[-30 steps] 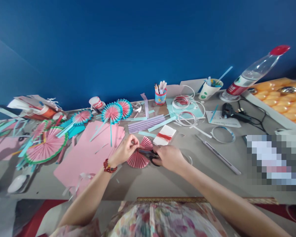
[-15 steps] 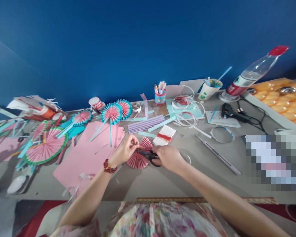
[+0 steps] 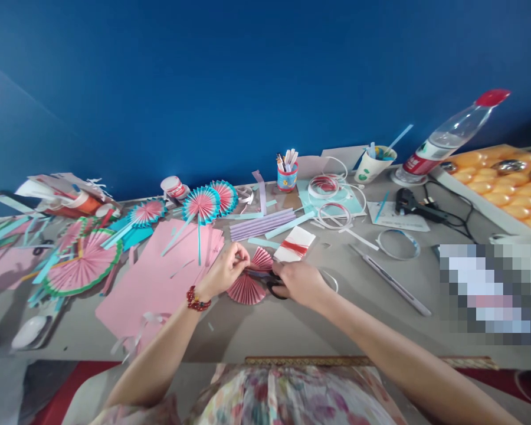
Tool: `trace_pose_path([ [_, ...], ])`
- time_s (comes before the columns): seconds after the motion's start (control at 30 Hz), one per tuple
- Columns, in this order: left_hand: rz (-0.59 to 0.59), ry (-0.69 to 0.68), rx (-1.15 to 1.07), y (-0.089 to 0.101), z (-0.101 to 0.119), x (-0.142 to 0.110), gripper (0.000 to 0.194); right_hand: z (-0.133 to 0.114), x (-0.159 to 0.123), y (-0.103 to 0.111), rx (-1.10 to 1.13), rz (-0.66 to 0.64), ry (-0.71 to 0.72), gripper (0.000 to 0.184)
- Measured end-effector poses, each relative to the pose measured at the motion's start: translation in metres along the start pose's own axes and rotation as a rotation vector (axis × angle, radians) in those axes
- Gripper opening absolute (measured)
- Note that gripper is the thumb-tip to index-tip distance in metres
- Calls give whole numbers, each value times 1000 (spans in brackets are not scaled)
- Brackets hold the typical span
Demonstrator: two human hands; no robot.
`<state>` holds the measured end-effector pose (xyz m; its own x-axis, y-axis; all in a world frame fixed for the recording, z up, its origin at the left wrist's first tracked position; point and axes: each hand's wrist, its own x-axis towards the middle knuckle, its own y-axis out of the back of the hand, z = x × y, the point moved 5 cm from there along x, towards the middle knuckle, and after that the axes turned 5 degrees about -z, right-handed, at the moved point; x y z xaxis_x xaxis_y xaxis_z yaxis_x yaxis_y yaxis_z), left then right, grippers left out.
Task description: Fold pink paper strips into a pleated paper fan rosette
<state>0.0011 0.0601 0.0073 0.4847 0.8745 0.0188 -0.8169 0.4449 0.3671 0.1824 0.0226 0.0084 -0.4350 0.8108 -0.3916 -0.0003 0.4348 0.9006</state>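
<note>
My left hand (image 3: 225, 271) pinches the middle of a pleated pink paper fan (image 3: 248, 288) that rests on the grey table (image 3: 292, 330). My right hand (image 3: 300, 282) is closed around black-handled scissors (image 3: 268, 279), whose blades point left into the fan's centre. A red bead bracelet sits on my left wrist. A white card wound with red thread (image 3: 295, 244) lies just behind my right hand. Pink paper sheets (image 3: 159, 277) lie to the left of my left hand.
Finished pink-and-teal paper fans (image 3: 201, 203) and a large green-rimmed one (image 3: 86, 262) lie at the left. A pen cup (image 3: 287, 174), paper cup (image 3: 374, 162), tape rings (image 3: 325, 184), glue gun (image 3: 409, 203), water bottle (image 3: 446, 139) and metal ruler (image 3: 393, 280) stand behind and right.
Both hands stay on the fan. The scissors have edged slightly left into the fan; the view has tilted a little.
</note>
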Motion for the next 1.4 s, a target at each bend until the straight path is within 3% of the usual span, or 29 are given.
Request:
trace_pose_path([
  [0.67, -30, -1, 71, -2, 2, 0, 3, -2, 3, 4, -33, -4, -5, 36],
  [0.97, -51, 7, 101, -4, 0, 1, 5, -6, 4, 9, -43, -11, 2, 45],
  [1.13, -34, 18, 87, -3, 0, 2, 7, -8, 5, 8, -28, -15, 16, 39],
  [1.3, -44, 32, -53, -5, 1, 1, 11, -7, -6, 12, -13, 31, 46, 36],
  [1.4, -17, 40, -120, -4, 3, 1, 10, 9, -26, 15, 58, 134, 68, 30],
])
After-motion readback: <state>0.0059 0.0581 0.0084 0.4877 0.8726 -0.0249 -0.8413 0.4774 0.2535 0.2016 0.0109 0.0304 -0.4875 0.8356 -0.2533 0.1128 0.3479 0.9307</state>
